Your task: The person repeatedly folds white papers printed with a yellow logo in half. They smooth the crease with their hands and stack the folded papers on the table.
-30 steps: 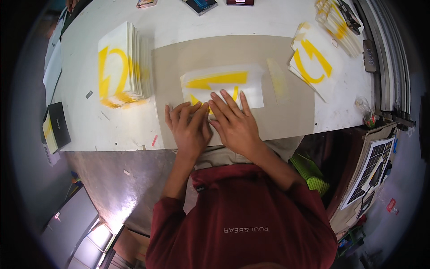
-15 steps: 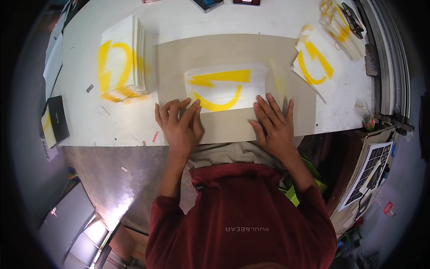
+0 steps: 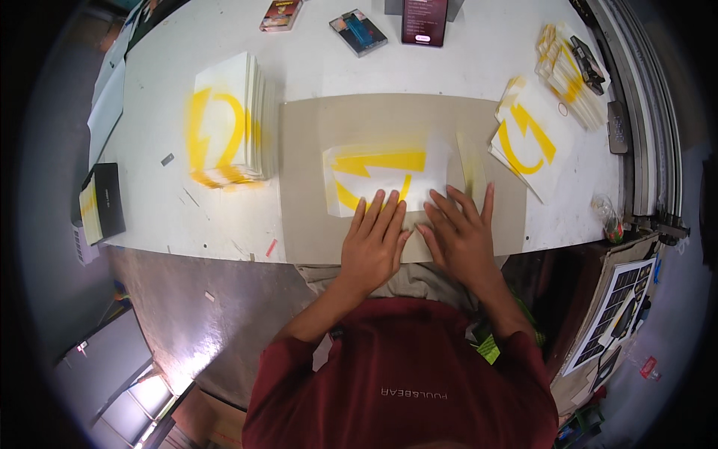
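Observation:
A white paper sheet (image 3: 359, 179) with bold yellow shapes lies on a grey-beige board (image 3: 307, 127) in front of me. My left hand (image 3: 374, 247) rests flat over its lower edge, fingers together and stretched out, hiding part of the yellow curve. Beside it, my right hand (image 3: 464, 232) has its fingers spread at the sheet's lower right corner. Neither hand grips anything. Just past the right fingertips lies a narrow pale yellowish strip (image 3: 470, 161), too blurred to name. The sheet's upper edge is blurred as well.
A thick stack of yellow-marked papers (image 3: 228, 123) stands left of the board. More marked sheets (image 3: 523, 142) lie to the right, beside a bundle (image 3: 561, 71) with a black object on it. Along the back are a phone (image 3: 424, 22), a flat case (image 3: 359, 31) and a small box (image 3: 280, 15).
My left hand has moved right, from the sheet's lower left corner to its lower middle, and its bent fingers have flattened out. The whole view has shifted, showing more of the table's back.

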`<state>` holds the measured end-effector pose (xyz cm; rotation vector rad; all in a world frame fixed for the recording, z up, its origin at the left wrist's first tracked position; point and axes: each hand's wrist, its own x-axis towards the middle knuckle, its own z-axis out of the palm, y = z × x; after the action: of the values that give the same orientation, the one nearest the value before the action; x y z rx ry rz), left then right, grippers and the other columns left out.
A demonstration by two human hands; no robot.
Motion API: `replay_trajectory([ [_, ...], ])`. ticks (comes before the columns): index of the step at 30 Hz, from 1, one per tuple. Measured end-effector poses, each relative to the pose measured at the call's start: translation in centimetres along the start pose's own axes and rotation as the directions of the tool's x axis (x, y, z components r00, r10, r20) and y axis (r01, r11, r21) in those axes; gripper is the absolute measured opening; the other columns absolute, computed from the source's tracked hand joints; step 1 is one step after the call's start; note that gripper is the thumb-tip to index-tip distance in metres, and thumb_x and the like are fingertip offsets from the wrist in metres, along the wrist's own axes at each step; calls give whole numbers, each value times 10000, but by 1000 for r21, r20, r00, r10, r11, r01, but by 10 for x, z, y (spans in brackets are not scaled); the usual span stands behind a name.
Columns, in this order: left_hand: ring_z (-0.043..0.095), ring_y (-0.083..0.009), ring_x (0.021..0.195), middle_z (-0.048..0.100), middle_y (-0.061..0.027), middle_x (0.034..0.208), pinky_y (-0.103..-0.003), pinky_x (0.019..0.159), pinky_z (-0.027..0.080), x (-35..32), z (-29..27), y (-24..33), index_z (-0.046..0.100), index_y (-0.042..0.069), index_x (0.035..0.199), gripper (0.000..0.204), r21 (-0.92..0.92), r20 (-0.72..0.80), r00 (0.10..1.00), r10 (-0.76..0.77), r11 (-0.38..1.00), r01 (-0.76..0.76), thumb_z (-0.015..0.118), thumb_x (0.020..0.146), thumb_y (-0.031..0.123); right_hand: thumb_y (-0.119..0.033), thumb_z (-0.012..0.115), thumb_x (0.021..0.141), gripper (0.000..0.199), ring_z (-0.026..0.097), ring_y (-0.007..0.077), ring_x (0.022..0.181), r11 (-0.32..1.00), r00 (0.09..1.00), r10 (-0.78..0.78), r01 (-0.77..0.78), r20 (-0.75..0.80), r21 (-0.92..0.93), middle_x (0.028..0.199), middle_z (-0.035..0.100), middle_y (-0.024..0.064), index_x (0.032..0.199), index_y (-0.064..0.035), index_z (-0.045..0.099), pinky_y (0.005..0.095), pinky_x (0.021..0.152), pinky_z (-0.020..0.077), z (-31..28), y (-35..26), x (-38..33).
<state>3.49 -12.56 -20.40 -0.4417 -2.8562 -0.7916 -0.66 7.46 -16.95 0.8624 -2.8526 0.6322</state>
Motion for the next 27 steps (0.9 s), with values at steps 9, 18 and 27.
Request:
replay_trajectory([
  [9,653,-268,1257,729,-81,1297,-496,1128,448,15,3,-13,707,40,1312,441,139,-100,994,40,990,-26,661,874,54,-194,807,861,203,655,213,986,953,978,-206,208,-31,220,875,735,28,1048,-117,805,507,1122,383,18,23,122],
  [18,489,-319,1447,545,-161,1529,-570,1222,301,34,-14,-22,610,28,1431,527,78,-10,999,-31,996,32,689,935,184,-212,816,859,122,605,234,918,979,984,-118,138,-134,151,852,639,28,870,-100,768,506,1002,376,55,38,132],
  [27,229,-372,1620,271,-267,1713,-668,1269,100,46,-29,-51,328,-86,1607,1035,168,126,976,-175,974,153,650,894,591,-448,677,978,621,442,277,1520,984,989,-142,137,-34,-110,1549,568,119,1413,-8,626,712,1240,178,62,-3,97],
])
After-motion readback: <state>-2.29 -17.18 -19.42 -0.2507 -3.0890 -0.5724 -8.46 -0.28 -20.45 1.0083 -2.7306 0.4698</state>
